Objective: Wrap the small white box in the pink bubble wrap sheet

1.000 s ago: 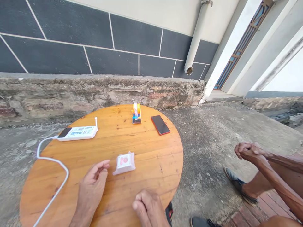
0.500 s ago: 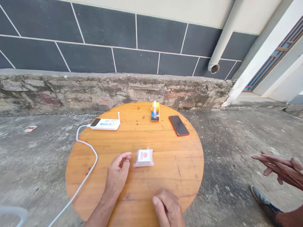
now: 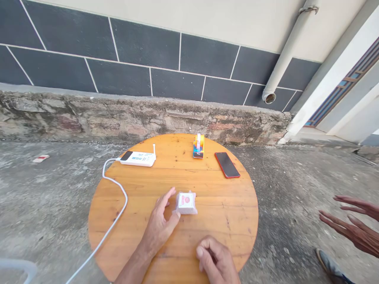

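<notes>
Left hand point(image 3: 160, 228) just left of the box point(image 3: 186, 202), fingers spread! Right hand point(image 3: 218, 258) to the box's near right, fingers curled together.

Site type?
Looks like outdoors beside a building, possibly a yard: weathered grey ground, a drainpipe ending low on the outside wall, and a rough stone base under that wall.

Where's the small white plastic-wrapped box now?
Head view: the box lies on the round orange wooden table, just right of the left hand.
</notes>
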Motion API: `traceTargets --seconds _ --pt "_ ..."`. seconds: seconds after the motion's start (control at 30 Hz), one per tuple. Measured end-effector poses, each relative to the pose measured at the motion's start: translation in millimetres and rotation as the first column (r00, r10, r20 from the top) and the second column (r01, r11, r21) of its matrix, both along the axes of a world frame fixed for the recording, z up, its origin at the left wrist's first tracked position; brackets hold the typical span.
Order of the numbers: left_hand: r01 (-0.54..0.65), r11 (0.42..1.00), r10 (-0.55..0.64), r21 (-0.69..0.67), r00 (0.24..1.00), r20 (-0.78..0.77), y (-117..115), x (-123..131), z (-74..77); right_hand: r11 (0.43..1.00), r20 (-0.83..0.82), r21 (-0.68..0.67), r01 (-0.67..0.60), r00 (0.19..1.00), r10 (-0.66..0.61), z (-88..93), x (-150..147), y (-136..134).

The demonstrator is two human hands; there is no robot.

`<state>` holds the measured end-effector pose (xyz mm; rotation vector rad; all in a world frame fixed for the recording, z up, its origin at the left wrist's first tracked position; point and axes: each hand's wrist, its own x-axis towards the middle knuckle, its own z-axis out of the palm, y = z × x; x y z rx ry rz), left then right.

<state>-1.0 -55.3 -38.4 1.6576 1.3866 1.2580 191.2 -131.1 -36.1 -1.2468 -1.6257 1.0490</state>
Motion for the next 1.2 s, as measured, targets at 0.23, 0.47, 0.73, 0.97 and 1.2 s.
traceTargets --seconds 0.23,0.47,0.73,0.97,1.2 --pt "0.038 0.999 -0.039 -0.021 0.997 -0.063 1 9 -4.9 0.989 0.059 0.14 0.051 0.996 -0.06 36.8 13 63" --pt "0.001 1.0 -0.002 -0.012 0.997 -0.071 5 10 -5.4 0.937 0.258 0.325 -0.128 0.965 0.042 35.3 2 109" --pt "-0.013 1.0 0.013 -0.007 0.996 -0.086 6 11 -6.7 0.916 0.361 0.362 -0.172 0.932 0.032 37.6 -11 118" --pt "-0.017 1.0 0.018 0.012 0.999 -0.031 6 10 -5.1 0.926 0.285 0.358 -0.121 0.958 0.015 45.9 -18 121" --pt "-0.02 1.0 0.02 -0.007 0.999 -0.034 6 10 -9.5 0.92 0.215 0.367 -0.136 0.975 0.058 44.2 -5 117"
